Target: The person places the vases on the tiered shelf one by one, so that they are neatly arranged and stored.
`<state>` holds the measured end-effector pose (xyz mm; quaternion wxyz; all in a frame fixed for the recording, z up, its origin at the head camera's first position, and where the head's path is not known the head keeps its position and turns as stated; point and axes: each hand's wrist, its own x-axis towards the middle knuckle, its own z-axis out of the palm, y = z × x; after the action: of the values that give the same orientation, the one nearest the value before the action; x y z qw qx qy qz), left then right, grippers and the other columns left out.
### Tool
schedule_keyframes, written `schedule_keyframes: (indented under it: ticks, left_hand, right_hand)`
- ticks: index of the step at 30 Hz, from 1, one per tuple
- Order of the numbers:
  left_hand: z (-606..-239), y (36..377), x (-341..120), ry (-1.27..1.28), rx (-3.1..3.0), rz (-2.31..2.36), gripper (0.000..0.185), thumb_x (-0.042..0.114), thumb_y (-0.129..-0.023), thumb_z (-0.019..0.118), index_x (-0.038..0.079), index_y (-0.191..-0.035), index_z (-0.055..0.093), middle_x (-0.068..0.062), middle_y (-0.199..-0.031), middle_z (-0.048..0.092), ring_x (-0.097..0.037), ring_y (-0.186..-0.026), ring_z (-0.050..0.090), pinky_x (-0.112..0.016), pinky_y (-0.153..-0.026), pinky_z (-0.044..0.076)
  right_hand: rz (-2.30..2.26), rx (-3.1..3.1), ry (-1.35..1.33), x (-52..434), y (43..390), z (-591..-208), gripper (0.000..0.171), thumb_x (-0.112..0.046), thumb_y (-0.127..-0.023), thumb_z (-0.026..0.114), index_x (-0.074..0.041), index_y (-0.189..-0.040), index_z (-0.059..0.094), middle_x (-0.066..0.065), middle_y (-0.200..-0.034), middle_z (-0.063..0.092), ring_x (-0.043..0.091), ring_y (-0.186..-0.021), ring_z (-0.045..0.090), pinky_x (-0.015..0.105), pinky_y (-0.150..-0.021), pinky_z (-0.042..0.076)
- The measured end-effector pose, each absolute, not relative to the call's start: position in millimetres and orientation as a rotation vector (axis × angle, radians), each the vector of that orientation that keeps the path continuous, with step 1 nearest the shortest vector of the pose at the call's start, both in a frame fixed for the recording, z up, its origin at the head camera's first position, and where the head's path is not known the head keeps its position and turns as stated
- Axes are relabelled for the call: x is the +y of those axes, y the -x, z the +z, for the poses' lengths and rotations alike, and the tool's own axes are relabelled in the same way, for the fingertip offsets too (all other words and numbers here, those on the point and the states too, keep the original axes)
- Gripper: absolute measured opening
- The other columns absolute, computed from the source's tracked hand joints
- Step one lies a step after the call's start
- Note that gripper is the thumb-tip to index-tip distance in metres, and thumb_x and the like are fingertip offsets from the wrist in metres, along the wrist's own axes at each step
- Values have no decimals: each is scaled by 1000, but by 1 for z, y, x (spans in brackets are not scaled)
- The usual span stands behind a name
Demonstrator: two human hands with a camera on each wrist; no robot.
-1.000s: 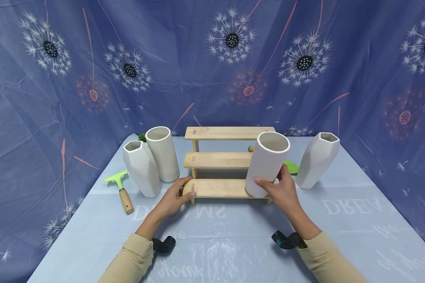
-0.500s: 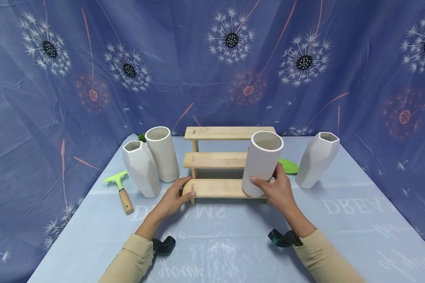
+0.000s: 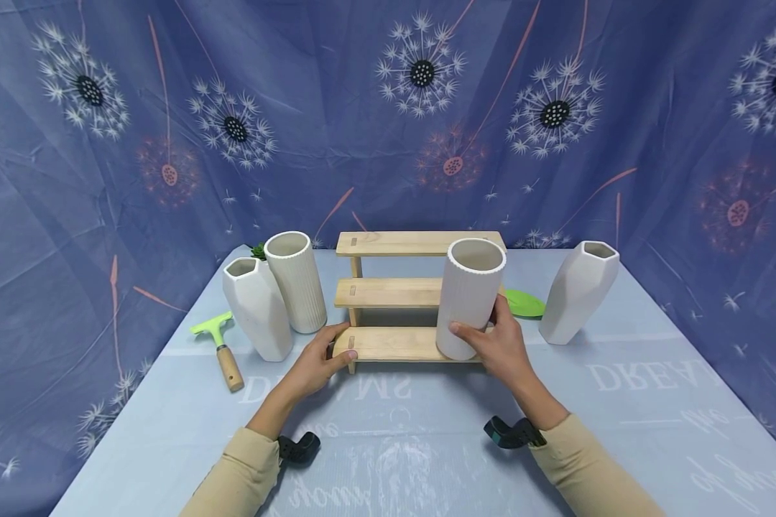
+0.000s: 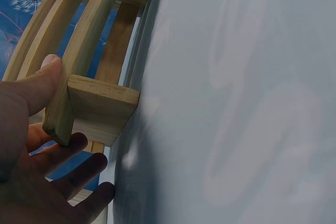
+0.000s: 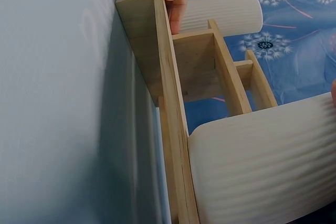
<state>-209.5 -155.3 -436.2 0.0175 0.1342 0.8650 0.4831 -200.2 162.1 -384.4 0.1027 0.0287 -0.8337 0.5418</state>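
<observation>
White ribbed vase (image 3: 468,298) gripped by right hand (image 3: 501,345) on wooden shelf (image 3: 394,343).

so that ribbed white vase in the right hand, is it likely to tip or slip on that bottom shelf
Probably tippy: the ribbed vase is tall and narrow, and its base sits near the front edge of the wooden rack's lowest step. The ribs likely help the right hand grip it. It looks ceramic-like, so it may be fairly heavy and could chip if knocked over.

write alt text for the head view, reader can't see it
A right hand holds a white ribbed vase on the lowest step of a wooden rack, while the left hand grips the rack's left end.
</observation>
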Motion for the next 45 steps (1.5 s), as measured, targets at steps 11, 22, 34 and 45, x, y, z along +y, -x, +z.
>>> schedule_keyframes:
  ticks: [11, 22, 34, 45]
  left_hand:
    - [-438, 210, -156, -419, 2677, 1512, 61, 23, -89, 66, 7, -142, 41, -16, -139, 45, -28, -117, 51, -44, -99, 41]
    - [-440, 210, -156, -416, 2673, 1507, 62, 24, -89, 66, 8, -143, 39, -15, -139, 45, -27, -116, 52, -42, -97, 43]
    - [-438, 209, -155, -388, 2669, 1510, 62, 22, -88, 66, 8, -143, 40, -15, -139, 44, -28, -117, 51, -42, -98, 42]
    - [-437, 210, -155, -411, 2686, 1501, 63, 23, -88, 66, 6, -143, 39, -16, -140, 44, -29, -119, 50, -45, -100, 40]
  right_hand:
    - [1593, -2481, -86, 158, 201, -386, 90, -41, -75, 78, -10, -143, 29, 14, -137, 46, 31, -125, 47, 54, -107, 33]
    - [1561, -2531, -110, 160, 201, -384, 91, -43, -76, 77, -9, -143, 27, 16, -135, 47, 32, -124, 47, 55, -104, 36]
    - [1567, -2513, -102, 170, 195, -386, 92, -47, -73, 77, -17, -145, 29, 12, -139, 45, 31, -127, 45, 53, -106, 33]
    - [1515, -2381, -219, 186, 187, -389, 77, -31, -78, 77, -16, -142, 37, 8, -138, 50, 27, -125, 48, 48, -108, 34]
